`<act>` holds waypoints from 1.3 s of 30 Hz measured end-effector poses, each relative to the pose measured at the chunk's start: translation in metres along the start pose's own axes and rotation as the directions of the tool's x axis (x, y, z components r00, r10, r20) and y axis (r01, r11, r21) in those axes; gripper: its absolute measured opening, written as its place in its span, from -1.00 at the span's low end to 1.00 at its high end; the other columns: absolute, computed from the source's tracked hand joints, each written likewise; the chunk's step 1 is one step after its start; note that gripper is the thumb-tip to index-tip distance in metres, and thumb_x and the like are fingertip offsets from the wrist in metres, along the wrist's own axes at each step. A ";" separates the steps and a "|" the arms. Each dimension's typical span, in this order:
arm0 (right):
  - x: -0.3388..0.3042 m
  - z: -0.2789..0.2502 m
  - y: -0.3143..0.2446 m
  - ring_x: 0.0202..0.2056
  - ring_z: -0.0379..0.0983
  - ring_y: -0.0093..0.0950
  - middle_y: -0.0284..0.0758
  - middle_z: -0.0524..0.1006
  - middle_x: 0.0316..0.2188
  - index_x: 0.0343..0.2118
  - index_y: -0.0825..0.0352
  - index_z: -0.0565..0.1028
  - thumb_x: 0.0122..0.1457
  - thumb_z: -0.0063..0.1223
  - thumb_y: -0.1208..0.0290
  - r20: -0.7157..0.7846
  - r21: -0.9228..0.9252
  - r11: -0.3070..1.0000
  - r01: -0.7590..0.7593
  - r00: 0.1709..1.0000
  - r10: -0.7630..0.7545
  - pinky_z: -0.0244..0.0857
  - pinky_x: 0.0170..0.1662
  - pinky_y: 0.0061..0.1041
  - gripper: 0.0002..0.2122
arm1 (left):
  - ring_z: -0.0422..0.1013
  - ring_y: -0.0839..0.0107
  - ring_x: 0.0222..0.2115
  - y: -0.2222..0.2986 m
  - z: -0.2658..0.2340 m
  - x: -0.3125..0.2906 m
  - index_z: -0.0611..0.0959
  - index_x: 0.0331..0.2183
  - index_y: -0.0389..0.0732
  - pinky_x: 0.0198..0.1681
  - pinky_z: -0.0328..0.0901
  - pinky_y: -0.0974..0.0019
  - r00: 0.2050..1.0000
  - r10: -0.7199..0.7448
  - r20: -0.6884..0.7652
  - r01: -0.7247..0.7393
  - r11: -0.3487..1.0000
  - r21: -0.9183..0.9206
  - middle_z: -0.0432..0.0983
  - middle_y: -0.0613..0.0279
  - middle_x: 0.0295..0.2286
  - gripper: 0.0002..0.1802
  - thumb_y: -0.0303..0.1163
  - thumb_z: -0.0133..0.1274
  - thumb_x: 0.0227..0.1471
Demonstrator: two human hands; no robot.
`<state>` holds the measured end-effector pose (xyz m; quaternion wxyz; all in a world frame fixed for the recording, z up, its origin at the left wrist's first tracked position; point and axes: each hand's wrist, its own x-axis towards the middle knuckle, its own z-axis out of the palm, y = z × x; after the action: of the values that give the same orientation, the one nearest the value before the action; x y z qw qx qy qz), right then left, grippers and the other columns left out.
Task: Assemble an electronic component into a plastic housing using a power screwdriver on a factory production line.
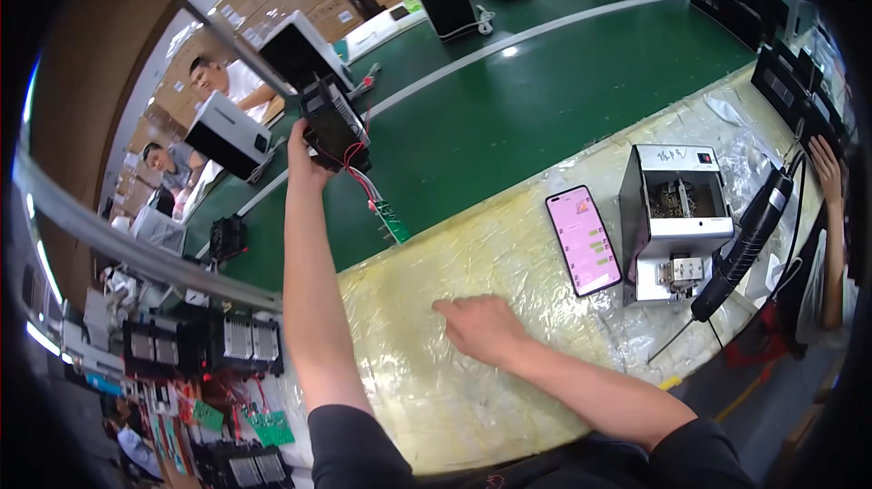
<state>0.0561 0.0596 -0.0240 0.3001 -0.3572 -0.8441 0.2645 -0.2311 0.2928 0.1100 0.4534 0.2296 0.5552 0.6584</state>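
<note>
My left hand [307, 160] is raised over the green belt, its fingers closed round a black finned module [334, 121]. Red, black and white wires run down from the module to a small green circuit board [391, 221], which dangles near the edge of the film-covered table. Over the yellowish plastic film [409, 389] is my right hand [486, 327], loosely bent, the index finger and thumb apart and nothing visible between them. A phone [583, 241] with a lit pink screen lies to the right of it.
Right of the phone stands a metal box machine [677, 226], with a black electric screwdriver [745, 248] beside it. Another person's hand [825, 169] is near black panels [790, 94] at far right. Black-and-white appliances [222, 135] stand across the belt [536, 89]. Finned modules [250, 341] sit lower left.
</note>
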 end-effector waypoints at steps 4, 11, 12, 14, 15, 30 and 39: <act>0.000 -0.002 -0.005 -0.34 0.57 -0.20 -0.20 0.62 -0.38 -0.15 0.25 0.56 0.17 -0.02 0.42 -0.124 0.170 0.984 0.045 0.992 -0.024 0.44 -0.29 -0.23 -0.78 | 0.18 -0.01 0.21 0.031 -0.069 -0.081 0.34 0.16 -0.17 0.26 -0.12 -0.41 0.995 0.055 0.083 -0.040 0.985 -0.168 0.29 0.00 0.15 -0.17 0.24 -0.03 0.08; 0.010 -0.067 -0.042 -0.12 0.48 -0.20 -0.18 0.53 -0.14 0.04 0.33 0.46 0.01 0.29 0.33 -0.404 0.460 0.868 0.186 0.914 0.018 0.34 0.00 -0.23 -0.51 | 0.03 -0.07 0.29 0.026 -0.099 -0.267 0.21 0.30 -0.01 0.25 -0.07 -0.44 0.979 0.186 0.081 -0.132 0.889 -0.438 0.09 0.10 0.29 -0.19 0.28 -0.29 0.19; 0.011 -0.077 -0.055 0.03 0.41 -0.17 -0.12 0.46 0.02 0.15 0.36 0.37 -0.03 0.36 0.25 -0.479 0.368 0.870 0.329 0.869 -0.125 0.27 0.13 -0.22 -0.34 | 0.03 -0.06 0.29 0.025 -0.101 -0.288 0.21 0.30 0.00 0.25 -0.06 -0.43 0.980 0.183 0.078 -0.132 0.890 -0.437 0.10 0.10 0.29 -0.18 0.30 -0.32 0.19; 0.016 -0.080 -0.085 0.16 0.25 -0.10 -0.04 0.32 0.14 0.23 0.38 0.22 -0.09 0.41 0.16 -0.439 0.318 0.871 0.375 0.872 -0.215 0.13 0.23 -0.20 -0.16 | 0.05 -0.04 0.29 0.015 -0.110 -0.314 0.20 0.31 0.02 0.23 -0.01 -0.42 0.986 0.159 0.055 -0.119 0.890 -0.441 0.10 0.11 0.29 -0.19 0.30 -0.33 0.20; 0.020 -0.082 -0.099 0.29 0.08 -0.03 0.05 0.18 0.25 0.32 0.41 0.07 -0.15 0.45 0.07 -0.396 0.266 0.861 0.434 0.863 -0.312 -0.01 0.33 -0.18 0.03 | 0.12 -0.02 0.24 0.011 -0.113 -0.326 0.27 0.27 0.00 0.23 0.02 -0.34 0.979 0.170 0.110 -0.108 0.897 -0.428 0.17 0.12 0.26 -0.21 0.30 -0.35 0.20; 0.003 0.008 -0.105 0.34 -0.06 0.02 0.15 -0.02 0.29 0.37 0.41 -0.39 -0.33 0.53 0.21 -0.084 0.513 0.828 0.229 0.973 -0.217 -0.09 0.38 -0.15 0.36 | 0.48 0.33 -0.03 -0.051 -0.165 -0.371 0.41 0.10 -0.11 -0.02 0.44 0.15 0.974 -0.005 0.226 0.001 1.000 0.019 0.50 0.21 -0.03 -0.52 -0.01 -0.25 0.34; 0.006 0.057 -0.108 0.22 0.11 0.03 0.13 0.15 0.17 0.35 0.46 -0.15 -0.39 0.48 0.34 -0.188 0.521 0.823 0.225 0.971 -0.146 -0.01 0.33 -0.17 0.22 | 0.43 0.54 -0.18 -0.037 -0.197 -0.360 0.57 -0.06 -0.14 -0.18 0.34 0.38 0.987 0.162 0.020 -0.156 0.903 0.399 0.54 0.35 -0.22 -0.59 -0.02 -0.03 0.29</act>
<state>-0.0351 -0.0146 0.0109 0.4709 -0.1919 -0.7432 0.4348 -0.2030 -0.1181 0.0928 0.3380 0.3572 0.6605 0.5674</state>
